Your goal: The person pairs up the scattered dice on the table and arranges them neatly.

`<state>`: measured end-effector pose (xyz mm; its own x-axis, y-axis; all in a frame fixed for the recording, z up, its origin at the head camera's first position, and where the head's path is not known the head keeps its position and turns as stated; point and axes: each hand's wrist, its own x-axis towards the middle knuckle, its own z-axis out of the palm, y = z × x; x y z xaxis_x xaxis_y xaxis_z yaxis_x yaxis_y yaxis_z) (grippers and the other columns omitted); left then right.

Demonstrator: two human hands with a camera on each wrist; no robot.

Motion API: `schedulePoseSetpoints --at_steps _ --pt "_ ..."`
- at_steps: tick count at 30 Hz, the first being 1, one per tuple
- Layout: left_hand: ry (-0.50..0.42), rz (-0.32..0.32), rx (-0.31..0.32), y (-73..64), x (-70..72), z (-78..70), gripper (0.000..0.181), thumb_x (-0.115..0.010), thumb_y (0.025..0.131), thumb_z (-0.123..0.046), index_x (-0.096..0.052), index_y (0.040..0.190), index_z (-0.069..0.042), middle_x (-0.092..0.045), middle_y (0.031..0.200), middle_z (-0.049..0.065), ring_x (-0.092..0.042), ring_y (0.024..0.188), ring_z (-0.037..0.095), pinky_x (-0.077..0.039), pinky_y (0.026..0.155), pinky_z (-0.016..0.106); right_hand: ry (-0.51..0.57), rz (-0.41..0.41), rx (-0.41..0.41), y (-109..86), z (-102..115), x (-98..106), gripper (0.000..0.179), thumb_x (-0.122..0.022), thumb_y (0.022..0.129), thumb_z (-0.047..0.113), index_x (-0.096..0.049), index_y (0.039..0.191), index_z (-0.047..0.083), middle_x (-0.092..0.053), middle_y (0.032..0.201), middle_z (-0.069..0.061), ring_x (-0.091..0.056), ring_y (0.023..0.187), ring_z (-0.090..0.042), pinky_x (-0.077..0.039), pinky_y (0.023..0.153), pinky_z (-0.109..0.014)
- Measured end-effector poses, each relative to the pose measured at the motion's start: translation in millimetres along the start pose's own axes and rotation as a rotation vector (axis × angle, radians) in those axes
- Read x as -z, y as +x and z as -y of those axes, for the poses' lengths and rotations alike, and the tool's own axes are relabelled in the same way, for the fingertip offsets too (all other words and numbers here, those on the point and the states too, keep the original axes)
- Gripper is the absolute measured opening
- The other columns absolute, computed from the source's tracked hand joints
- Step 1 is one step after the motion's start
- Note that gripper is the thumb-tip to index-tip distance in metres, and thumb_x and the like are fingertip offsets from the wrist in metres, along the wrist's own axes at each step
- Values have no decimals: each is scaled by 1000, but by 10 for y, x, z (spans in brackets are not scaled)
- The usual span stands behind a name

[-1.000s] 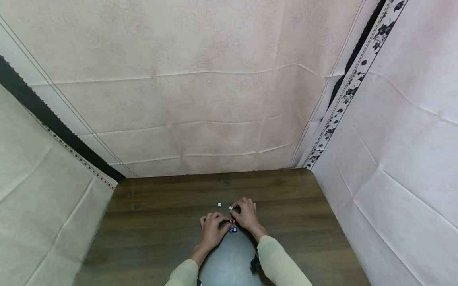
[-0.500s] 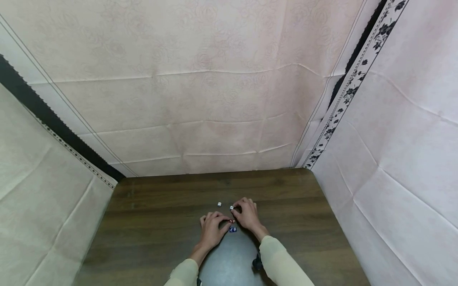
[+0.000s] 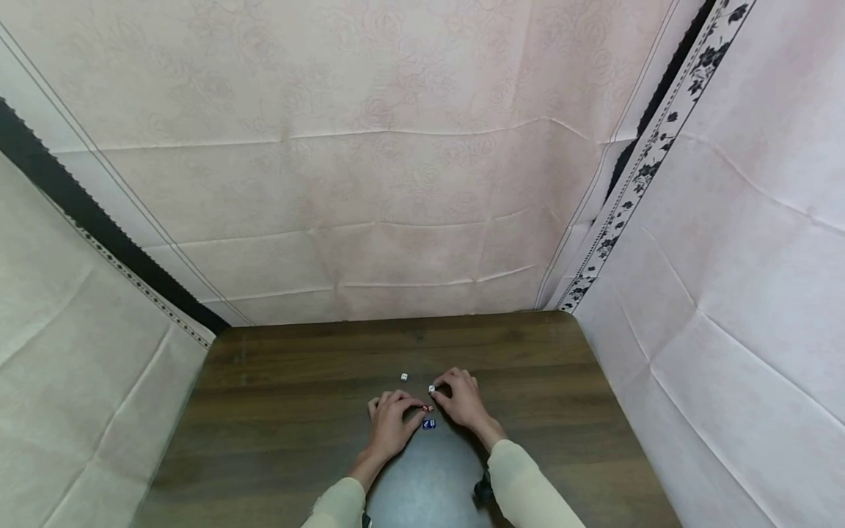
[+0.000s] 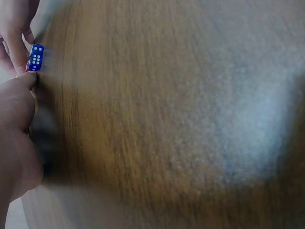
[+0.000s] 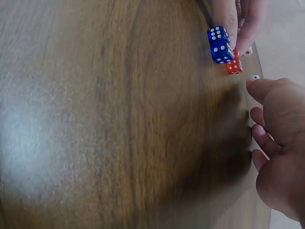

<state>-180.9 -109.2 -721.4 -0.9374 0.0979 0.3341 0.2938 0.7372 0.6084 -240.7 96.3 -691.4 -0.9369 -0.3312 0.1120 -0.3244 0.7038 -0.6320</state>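
My left hand [image 3: 389, 424] pinches at a red die [image 3: 428, 408] with thumb and forefinger, close over the table. Just in front of the red die, two blue dice [image 3: 429, 424] stand side by side; their white pips show in the right wrist view, where the red die [image 5: 234, 66] sits against the blue pair [image 5: 220, 45]. Between the thumb and forefinger of my right hand [image 3: 461, 398] is a white die [image 3: 432, 389], a little beyond the red one. Mostly hidden by the thumb, that white die [image 5: 255, 77] shows only a corner in the right wrist view.
Another white die [image 3: 404, 377] lies farther back on the brown wooden table [image 3: 297, 418]. Pale patterned cloth [image 3: 409, 183] hangs behind the table and on both sides. A grey rounded shape [image 3: 422, 484] lies at the near edge between the forearms.
My right hand has drawn the white die slightly right and toward me, away from the other white die. My left hand stays almost in place at the red die.
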Motion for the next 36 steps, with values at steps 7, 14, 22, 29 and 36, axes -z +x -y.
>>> schedulePoseSetpoints --at_steps 7,14,22,29,36 --pt "-15 4 10 -1 -8 9 13 -94 95 -29 -89 107 -26 -77 104 -5 -63 101 21 -32 102 58 -34 17 27 -8 -44 -7 11 -84 104 24 -84 114 18 -75 122 -3 -65 116 -27 -45 101 -49" --pt "-2 17 13 1 4 -9 14 -94 95 -27 -89 108 -25 -78 105 -3 -63 101 22 -33 102 60 -57 25 54 -19 -34 -6 12 -84 104 25 -85 114 18 -74 121 -2 -64 115 -27 -43 97 -45" --pt "13 29 19 7 37 -35 14 -93 95 -26 -89 108 -25 -78 106 -4 -63 102 21 -33 102 59 -63 27 58 -21 -4 0 11 -84 104 24 -85 113 18 -74 122 -4 -64 115 -27 -43 97 -45" --pt "9 26 18 -4 26 -25 14 -93 96 -27 -89 109 -25 -78 106 -4 -62 101 21 -33 103 59 -78 31 51 -18 -17 -17 12 -85 104 26 -85 114 19 -73 122 -3 -63 116 -26 -43 98 -46" --pt "17 24 24 5 30 -38 14 -93 95 -25 -89 108 -23 -78 106 -2 -63 101 21 -34 103 60 -67 24 47 -18 -13 -25 11 -85 104 25 -85 114 20 -73 123 -4 -63 117 -27 -43 99 -47"
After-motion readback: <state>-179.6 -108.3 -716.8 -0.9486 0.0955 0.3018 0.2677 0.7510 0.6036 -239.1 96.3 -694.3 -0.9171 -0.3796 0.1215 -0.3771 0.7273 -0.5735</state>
